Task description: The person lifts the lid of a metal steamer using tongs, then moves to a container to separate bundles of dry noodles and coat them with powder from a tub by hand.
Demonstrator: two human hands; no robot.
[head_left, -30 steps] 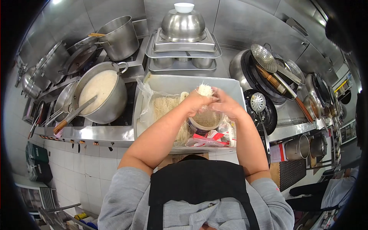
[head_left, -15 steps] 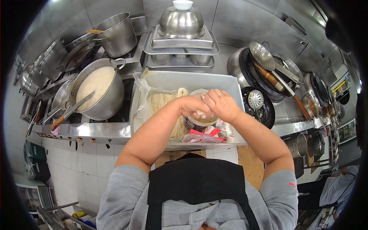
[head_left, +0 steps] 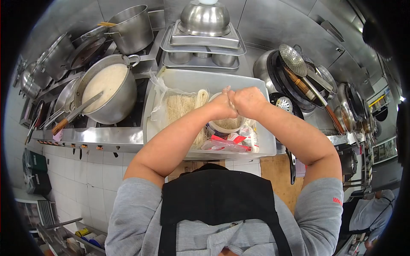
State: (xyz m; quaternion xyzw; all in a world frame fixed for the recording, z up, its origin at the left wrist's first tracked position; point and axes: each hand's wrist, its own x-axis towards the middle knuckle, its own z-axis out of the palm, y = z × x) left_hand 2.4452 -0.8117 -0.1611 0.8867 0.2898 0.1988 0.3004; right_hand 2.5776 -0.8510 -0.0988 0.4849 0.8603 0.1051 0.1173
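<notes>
My left hand [head_left: 224, 106] and my right hand [head_left: 247, 101] are closed and pressed together above a round tub [head_left: 229, 124]. What they hold between them is hidden by the fingers; earlier frames show a pale, stringy bundle there. The tub stands in a large white plastic bin [head_left: 179, 77]. Thin dry noodles [head_left: 181, 107] lie in the bin left of the tub, with a folded noodle bundle [head_left: 201, 98] beside them. Red and white plastic packaging [head_left: 232, 143] lies at the bin's near side.
Left, a pot [head_left: 112, 98] of whitish liquid holds a wooden-handled utensil [head_left: 77, 113]. Stacked trays [head_left: 200, 51] under a metal bowl [head_left: 204, 19] stand behind the bin. Woks, a strainer [head_left: 293, 60] and a slotted ladle [head_left: 284, 103] are right. A person [head_left: 371, 213] is at lower right.
Both hands have closed together, and the pale bundle has gone out of sight between them. My right elbow has swung outward to the right. The view has shifted slightly.
</notes>
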